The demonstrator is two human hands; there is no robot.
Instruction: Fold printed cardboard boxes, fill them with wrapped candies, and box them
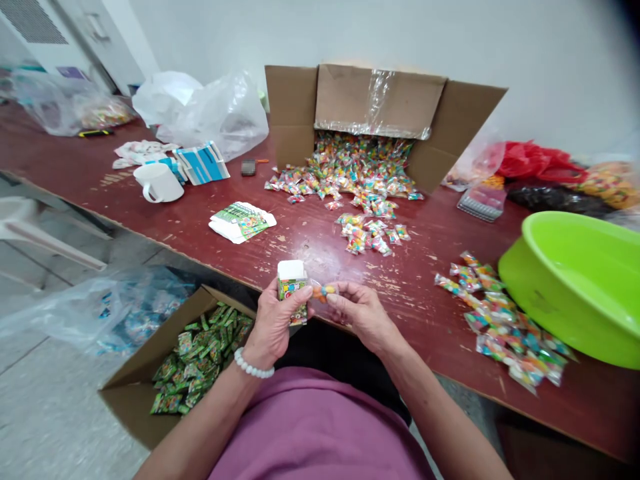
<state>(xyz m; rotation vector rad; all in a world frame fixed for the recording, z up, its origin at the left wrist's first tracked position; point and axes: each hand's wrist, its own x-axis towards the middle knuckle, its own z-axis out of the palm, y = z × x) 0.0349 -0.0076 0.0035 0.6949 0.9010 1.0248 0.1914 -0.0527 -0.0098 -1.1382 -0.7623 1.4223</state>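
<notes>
My left hand (275, 313) is closed round a small green printed candy box (293, 288), held upright with its white top flap raised. Between the fingertips of my right hand (363, 312) is a small clear packet of colourful candies (324, 291), right beside the box. Both hands are over the table's front edge. Ahead of them lies a small pile of candy packets (367, 233). Flattened green-and-white boxes (243, 221) rest to the left of that pile.
An open carton (380, 100) spills candy packets at the back. More packets (510, 320) lie by a green basin (565, 287) at right. A white mug (159, 183) and plastic bags (215, 110) stand left. Below the table, a carton (135, 407) holds many filled green boxes.
</notes>
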